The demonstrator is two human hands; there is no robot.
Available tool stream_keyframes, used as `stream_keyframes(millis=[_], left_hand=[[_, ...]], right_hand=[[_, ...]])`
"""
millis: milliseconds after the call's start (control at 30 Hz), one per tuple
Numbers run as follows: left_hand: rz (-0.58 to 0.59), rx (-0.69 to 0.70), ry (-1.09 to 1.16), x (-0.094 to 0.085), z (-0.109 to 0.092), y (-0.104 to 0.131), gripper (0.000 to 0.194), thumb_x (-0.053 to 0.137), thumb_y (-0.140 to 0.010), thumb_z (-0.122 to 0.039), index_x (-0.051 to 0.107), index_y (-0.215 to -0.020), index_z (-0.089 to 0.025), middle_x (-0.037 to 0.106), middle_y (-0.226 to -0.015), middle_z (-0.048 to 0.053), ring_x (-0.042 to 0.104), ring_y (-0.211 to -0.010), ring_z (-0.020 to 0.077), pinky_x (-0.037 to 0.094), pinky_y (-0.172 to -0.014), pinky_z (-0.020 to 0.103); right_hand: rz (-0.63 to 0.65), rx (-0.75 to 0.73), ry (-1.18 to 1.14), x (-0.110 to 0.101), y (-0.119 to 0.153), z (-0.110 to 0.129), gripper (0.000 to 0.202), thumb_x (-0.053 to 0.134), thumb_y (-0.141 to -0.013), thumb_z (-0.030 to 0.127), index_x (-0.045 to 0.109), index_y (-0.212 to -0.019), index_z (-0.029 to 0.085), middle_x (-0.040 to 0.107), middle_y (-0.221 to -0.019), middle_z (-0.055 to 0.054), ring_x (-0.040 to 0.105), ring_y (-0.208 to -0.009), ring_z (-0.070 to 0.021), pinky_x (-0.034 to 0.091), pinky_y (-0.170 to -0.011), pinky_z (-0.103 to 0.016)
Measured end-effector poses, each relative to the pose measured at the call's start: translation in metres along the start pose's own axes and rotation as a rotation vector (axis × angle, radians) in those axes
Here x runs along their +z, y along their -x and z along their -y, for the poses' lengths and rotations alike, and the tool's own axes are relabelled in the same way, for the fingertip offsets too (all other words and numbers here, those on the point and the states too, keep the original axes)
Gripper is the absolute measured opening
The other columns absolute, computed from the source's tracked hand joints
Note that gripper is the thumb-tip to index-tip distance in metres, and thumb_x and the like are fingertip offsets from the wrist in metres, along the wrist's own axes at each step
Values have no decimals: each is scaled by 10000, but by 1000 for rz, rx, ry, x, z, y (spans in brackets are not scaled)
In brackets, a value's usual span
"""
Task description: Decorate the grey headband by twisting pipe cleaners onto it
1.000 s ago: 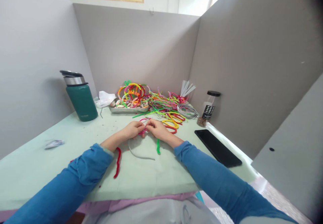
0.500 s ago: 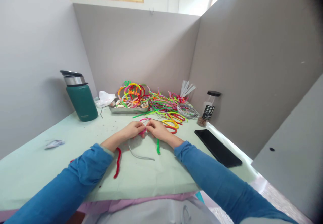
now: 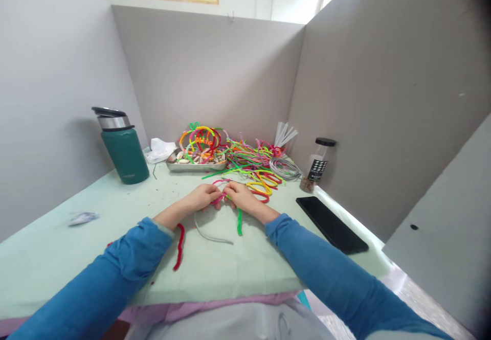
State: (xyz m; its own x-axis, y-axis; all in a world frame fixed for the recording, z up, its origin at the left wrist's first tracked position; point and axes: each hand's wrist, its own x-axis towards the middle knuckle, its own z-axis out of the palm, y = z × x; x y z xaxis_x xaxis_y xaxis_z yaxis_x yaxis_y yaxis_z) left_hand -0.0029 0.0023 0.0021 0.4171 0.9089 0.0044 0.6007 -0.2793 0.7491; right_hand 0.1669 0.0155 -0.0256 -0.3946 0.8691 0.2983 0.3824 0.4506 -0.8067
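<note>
My left hand is closed in a pinch on a bent pink pipe cleaner, whose curve shows just above the fingertips. Close against it, my right hand pinches a green pipe cleaner; a bit of green shows at its fingertips and a green end hangs below the palm. How pink and green join is hidden by the fingers. A thin grey cord curves over the table below both hands. Beside my left wrist lies a short red pipe cleaner.
Behind my hands stand a metal tray with coloured crafted rings and a heap of pipe cleaners. A coil of grey cord, a clear jar and a black phone are at right. A green bottle stands left.
My right fingertips have shifted slightly, and green now shows at them beside the pink. The hanging green end and the grey cord have moved a little. My left hand stays nearly still.
</note>
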Motion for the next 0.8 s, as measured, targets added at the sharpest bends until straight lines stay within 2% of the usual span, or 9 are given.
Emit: stream_keyframes(millis=[333,533,667,800], left_hand=[[1,-21,3,0,-1,0,438,474,-723,-575,548,-736,-143,657,-670,35,377,-379,63,274,-389,214],[-4,-34,2,0,1,-1,484,470,-712,-617,556,-755,-142,655,-667,35,384,-383,65,284,-389,216],[13,-12,-18,-1,-2,1,444,469,-725,-580,554,-747,-144,648,-675,29,389,-395,63,292,-394,208],[47,-4,3,-2,-1,1,372,504,-714,-508,551,-819,-154,651,-705,21,394,-410,67,300,-398,205]], right_hand=[[24,20,-19,-1,1,4,181,383,-836,252,509,-738,167,596,-683,1,470,-449,-75,340,-435,-194],[37,-2,21,-2,1,3,132,469,-808,261,538,-752,164,570,-646,17,443,-469,-66,323,-456,-183],[40,2,24,-1,1,1,125,466,-806,267,534,-763,171,545,-614,26,442,-458,-73,316,-454,-189],[21,8,42,-1,0,1,122,469,-797,259,538,-750,169,531,-595,29,441,-461,-76,314,-466,-193]])
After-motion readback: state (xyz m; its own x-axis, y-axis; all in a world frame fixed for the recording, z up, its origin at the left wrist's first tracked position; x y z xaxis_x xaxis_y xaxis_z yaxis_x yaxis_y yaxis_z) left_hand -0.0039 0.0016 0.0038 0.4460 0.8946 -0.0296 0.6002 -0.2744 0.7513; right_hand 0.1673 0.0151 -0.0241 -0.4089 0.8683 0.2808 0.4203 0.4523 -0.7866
